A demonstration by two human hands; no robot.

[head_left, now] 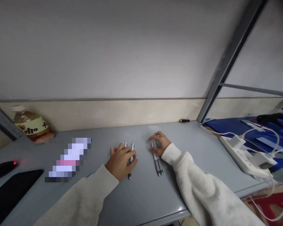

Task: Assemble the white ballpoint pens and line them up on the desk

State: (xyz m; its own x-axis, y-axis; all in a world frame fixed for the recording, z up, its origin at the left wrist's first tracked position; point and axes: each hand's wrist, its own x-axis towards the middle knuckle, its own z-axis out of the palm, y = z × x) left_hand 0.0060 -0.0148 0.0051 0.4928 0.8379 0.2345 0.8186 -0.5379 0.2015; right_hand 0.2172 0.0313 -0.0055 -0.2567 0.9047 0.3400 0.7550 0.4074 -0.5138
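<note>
My left hand (122, 160) is closed palm-down over a silver-white pen (132, 147), thumb and index finger at its barrel. The pen's dark tip points towards me. The top of at least one more pen (124, 144) shows beyond the knuckles; the rest of it is hidden under the hand. To the right, two similar pens (156, 160) lie side by side on the grey desk (141, 197), dark tips towards me. My right hand (162, 142) is at their far ends, its fingers spread and curved, the thumb against or just over the barrels.
A phone (69, 160) with a blurred screen lies left, near a drink bottle (30, 122) and a dark object with a red light (4, 169). A screwdriver-like tool (184, 121) lies by the wall. At right are a power strip (246, 157), white cables and a blue surface (223, 127).
</note>
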